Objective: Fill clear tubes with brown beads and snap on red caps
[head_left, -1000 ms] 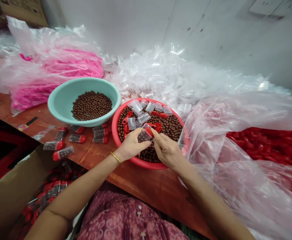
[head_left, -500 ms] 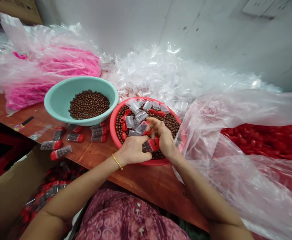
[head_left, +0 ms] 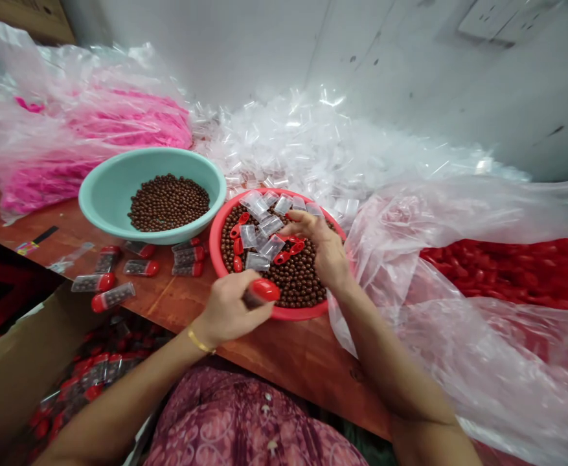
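Note:
My left hand [head_left: 232, 307] is closed around a small clear tube with a red cap [head_left: 265, 289] and dark beads inside, held over the near-left rim of the red basin [head_left: 219, 259]. My right hand [head_left: 320, 243] hovers over the basin's right part, fingers stretched out and slightly apart above red caps [head_left: 291, 249]. I see nothing held in it. Several empty clear tubes [head_left: 270, 225] and red caps lie on the brown beads [head_left: 300, 275] in the basin. Part of the caps is hidden behind my right fingers.
A turquoise basin [head_left: 94, 200] with brown beads stands left. Filled tubes [head_left: 140, 267] lie before it, above a carton [head_left: 16, 362] of more. Behind is a heap of clear tubes [head_left: 303, 136]. Bags hold pink pieces [head_left: 128, 120] and red caps [head_left: 511, 272].
My left hand has drawn back toward me and left, bringing the red-capped tube up out of the basin. My right hand has come away from that tube and moved slightly up over the loose caps.

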{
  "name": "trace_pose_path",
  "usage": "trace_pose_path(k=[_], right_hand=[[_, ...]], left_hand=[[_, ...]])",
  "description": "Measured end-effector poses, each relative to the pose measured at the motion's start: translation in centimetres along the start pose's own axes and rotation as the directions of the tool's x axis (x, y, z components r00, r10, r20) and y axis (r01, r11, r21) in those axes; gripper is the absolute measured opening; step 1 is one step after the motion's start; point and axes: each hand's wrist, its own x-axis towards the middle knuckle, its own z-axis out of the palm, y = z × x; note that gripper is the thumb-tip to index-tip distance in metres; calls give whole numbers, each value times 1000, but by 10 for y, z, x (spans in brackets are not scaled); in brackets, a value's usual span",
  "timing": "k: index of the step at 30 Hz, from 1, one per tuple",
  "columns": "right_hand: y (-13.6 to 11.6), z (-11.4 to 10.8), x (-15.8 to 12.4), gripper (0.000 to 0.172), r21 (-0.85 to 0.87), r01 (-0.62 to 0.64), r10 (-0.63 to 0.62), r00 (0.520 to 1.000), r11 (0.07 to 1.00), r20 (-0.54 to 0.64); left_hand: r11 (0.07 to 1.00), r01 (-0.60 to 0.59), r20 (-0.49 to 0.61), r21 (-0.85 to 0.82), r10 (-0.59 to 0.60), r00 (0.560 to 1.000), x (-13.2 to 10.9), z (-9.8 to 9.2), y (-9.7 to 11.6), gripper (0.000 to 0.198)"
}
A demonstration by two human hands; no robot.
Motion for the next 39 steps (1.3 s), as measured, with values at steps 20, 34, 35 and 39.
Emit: trace_pose_path(k=[20, 34, 35, 39], right_hand=[[43, -29, -9, 11, -781, 305, -317, 937, 545, 145], [45, -33, -13, 12, -11, -105, 95, 938, 994, -334], [45, -33, -13, 13, 5, -108, 104, 936, 994, -337], [47, -34, -13, 13, 39, -105, 112, 935, 994, -335]], left_hand=[[762, -349, 121, 545, 341, 932, 10, -57, -43, 30], [663, -652, 739, 368, 217, 638, 92, -11, -10, 21], [675, -632, 763, 380, 158, 627, 88, -6, -5, 24], [768, -474, 766, 430, -32, 642, 84, 22, 6, 26]])
